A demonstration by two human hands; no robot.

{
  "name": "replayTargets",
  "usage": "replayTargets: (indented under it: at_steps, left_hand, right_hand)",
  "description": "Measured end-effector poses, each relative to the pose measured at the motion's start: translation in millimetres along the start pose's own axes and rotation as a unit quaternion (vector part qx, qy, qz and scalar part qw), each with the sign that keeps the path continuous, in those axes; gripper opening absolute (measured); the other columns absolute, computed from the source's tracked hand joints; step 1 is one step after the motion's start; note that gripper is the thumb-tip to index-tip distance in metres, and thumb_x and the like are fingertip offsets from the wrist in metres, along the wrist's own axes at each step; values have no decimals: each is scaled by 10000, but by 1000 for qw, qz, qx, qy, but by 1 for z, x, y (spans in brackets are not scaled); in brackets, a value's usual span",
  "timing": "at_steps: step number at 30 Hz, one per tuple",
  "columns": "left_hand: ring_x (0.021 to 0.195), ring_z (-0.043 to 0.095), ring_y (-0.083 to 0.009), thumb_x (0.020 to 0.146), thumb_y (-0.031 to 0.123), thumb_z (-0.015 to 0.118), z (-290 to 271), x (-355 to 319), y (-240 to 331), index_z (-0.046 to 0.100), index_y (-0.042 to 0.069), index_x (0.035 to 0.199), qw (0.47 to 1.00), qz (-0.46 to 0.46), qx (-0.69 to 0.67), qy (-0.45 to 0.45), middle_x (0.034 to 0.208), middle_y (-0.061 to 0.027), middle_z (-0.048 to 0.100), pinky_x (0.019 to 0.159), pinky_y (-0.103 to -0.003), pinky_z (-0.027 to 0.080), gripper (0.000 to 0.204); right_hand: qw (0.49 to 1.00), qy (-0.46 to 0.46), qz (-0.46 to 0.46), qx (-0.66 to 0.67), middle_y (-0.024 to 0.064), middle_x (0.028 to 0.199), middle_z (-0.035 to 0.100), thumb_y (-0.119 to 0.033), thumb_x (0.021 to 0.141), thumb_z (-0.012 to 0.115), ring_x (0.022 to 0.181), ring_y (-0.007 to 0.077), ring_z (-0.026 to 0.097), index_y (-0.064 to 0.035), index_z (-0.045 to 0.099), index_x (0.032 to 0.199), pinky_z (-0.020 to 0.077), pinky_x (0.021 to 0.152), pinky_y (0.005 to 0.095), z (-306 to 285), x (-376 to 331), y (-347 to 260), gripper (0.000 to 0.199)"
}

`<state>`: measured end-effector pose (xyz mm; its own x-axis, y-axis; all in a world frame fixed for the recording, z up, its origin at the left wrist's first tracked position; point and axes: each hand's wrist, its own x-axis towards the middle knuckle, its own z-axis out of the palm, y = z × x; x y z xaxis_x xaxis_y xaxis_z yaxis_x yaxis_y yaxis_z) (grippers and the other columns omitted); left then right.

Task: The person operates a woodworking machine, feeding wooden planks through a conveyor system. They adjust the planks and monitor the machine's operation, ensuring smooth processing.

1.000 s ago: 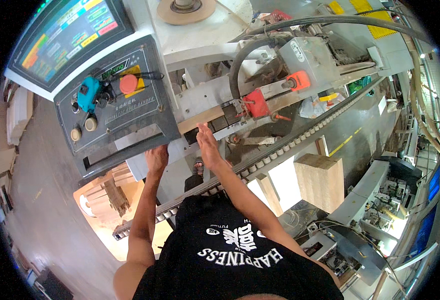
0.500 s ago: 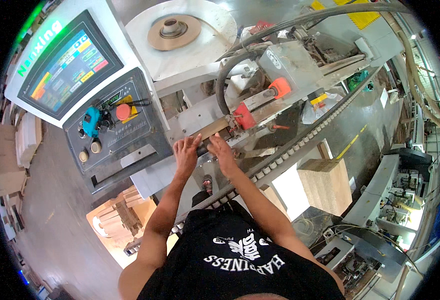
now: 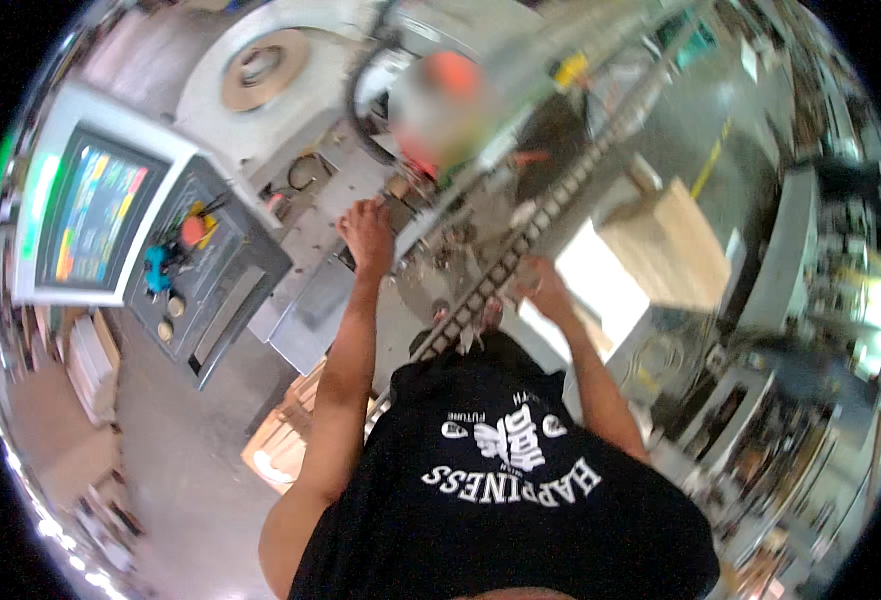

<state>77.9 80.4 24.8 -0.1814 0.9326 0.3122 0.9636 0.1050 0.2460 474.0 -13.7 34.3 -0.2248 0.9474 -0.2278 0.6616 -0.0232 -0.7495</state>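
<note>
My left hand (image 3: 365, 238) is at the near edge of the machine bed (image 3: 320, 215), its fingers bent and close together. What lies under those fingers, if anything, I cannot make out. Just beyond them is a small brown block (image 3: 397, 187), blurred, beside the machine's red part (image 3: 420, 165). Away from the machine, my right hand (image 3: 545, 288) is over the near side of the roller track (image 3: 520, 243), close to a white panel (image 3: 600, 275). Motion smears its fingers, and whether they hold anything is unclear.
A control panel with a lit screen (image 3: 100, 215) and a teal object (image 3: 157, 268) stands at the left. Behind the bed is a round white table with a brown reel (image 3: 263, 70). Stacked wood-coloured boards (image 3: 670, 245) stand right of the track; wooden pieces (image 3: 290, 425) lie lower left.
My right hand has left the wooden strip on the machine and moved right and nearer, across the roller track. My left hand remains at the machine. The whole view has turned.
</note>
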Motion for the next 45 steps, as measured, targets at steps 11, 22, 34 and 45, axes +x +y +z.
replayTargets:
  at_steps: [11, 22, 34, 45]
  left_hand:
    - [1148, 635, -265, 969, 228, 756, -45, -160, -17, 747, 174, 1194, 996, -1, -75, -53, 1146, -39, 709, 1093, -463, 372, 232]
    - [1345, 539, -378, 906, 273, 767, -60, -142, 106, 634, 113, 1412, 941, 198, -247, -116, 1402, -131, 628, 1201, -531, 346, 547]
    - [1300, 581, -329, 808, 322, 851, -49, -128, 17, 638, 100, 1380, 973, 43, -180, -135, 1332, -76, 662, 1135, -504, 426, 650]
    - [1184, 564, -351, 888, 395, 822, -59, -125, -105, 670, 156, 1320, 990, -112, -76, 48, 1249, -81, 667, 1100, -521, 377, 516]
  right_hand:
    - [921, -91, 198, -324, 110, 1681, 428, -507, 869, 834, 1578, 355, 347, -142, 382, 1641, 266, 1293, 601, -13, -102, 153, 966]
    - [946, -71, 61, -310, 151, 1191, 749, -288, 853, 864, 1042, 364, 729, -110, 609, 1436, 591, 916, 476, -45, -69, 38, 660]
    - [939, 10, -233, -254, 188, 1424, 587, -234, 831, 852, 1360, 435, 525, -67, 621, 1345, 385, 1195, 543, 23, 51, -180, 588]
    - [858, -277, 82, 425, 92, 1548, 506, -254, 999, 791, 1400, 292, 547, -106, 550, 1456, 466, 1163, 441, 184, 96, -153, 538]
